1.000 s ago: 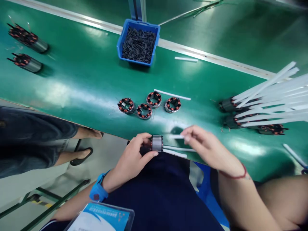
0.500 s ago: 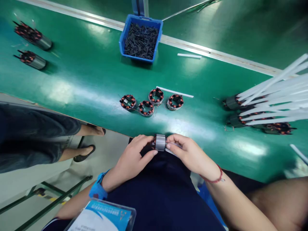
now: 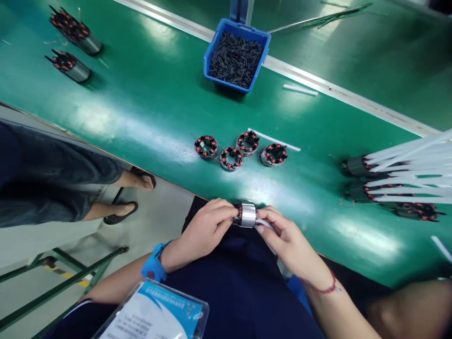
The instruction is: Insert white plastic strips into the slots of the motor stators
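Between my hands, just off the bench's front edge, a motor stator (image 3: pixel 247 215) lies on its side, its steel ring shiny and copper windings showing at the left end. My left hand (image 3: pixel 203 230) is closed on that winding end with thumb and fingers. My right hand (image 3: pixel 291 240) pinches a white tube (image 3: pixel 267 227) at the stator's right end; the tube's inner end is hidden. Beyond my hands, a few more stators (image 3: pixel 231 159) stand on the green bench, with a loose white tube (image 3: pixel 274 140) behind them.
A blue bin (image 3: pixel 237 55) of short black tubes stands at the back. Stators with long white tubes (image 3: pixel 409 179) lie at the right, and stacked stators (image 3: pixel 72 65) at the far left. Another person's legs (image 3: pixel 70 183) are at the left; someone's arm (image 3: pixel 413 310) shows lower right.
My left fingers have drawn in to pinch the stator's winding end, and more of the steel ring shows. The camera view has shifted, so the bench things sit farther right.
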The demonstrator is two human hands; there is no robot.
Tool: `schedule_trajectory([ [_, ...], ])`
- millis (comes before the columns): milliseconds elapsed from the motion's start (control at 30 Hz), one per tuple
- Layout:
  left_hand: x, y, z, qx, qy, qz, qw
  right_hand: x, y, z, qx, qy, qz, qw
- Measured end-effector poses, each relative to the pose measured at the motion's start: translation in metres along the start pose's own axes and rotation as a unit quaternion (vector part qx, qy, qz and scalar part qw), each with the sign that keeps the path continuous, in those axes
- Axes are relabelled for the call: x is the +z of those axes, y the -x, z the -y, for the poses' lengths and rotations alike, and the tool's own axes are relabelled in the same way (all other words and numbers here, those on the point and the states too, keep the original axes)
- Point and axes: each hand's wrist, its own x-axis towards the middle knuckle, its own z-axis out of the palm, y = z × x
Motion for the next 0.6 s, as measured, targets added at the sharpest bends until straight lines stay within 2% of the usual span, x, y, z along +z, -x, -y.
schedule_trajectory([
  [200, 0.006, 0.001, 0.003, 0.044, 0.032, -0.055, 0.997, 0.005, -0.001, 0.001, 0.036, -0.005, -0.01, 0.999],
  [333, 0.004, 0.002, 0.004, 0.072, 0.052, -0.079, 0.993, 0.008, -0.004, -0.001, 0.072, -0.091, -0.008, 0.993],
  [467, -0.007, 0.003, -0.001, 0.077, 0.076, -0.128, 0.986, 0.005, -0.006, -0.005, 0.104, -0.154, -0.027, 0.982],
  [533, -0.012, 0.002, -0.004, 0.054, 0.057, -0.108, 0.991, 0.002, -0.006, -0.006, 0.109, -0.16, -0.037, 0.98],
  [600, -0.014, 0.0, -0.008, 0.005, 0.043, -0.074, 0.996, 0.0, -0.006, -0.006, 0.106, -0.156, -0.035, 0.981],
])
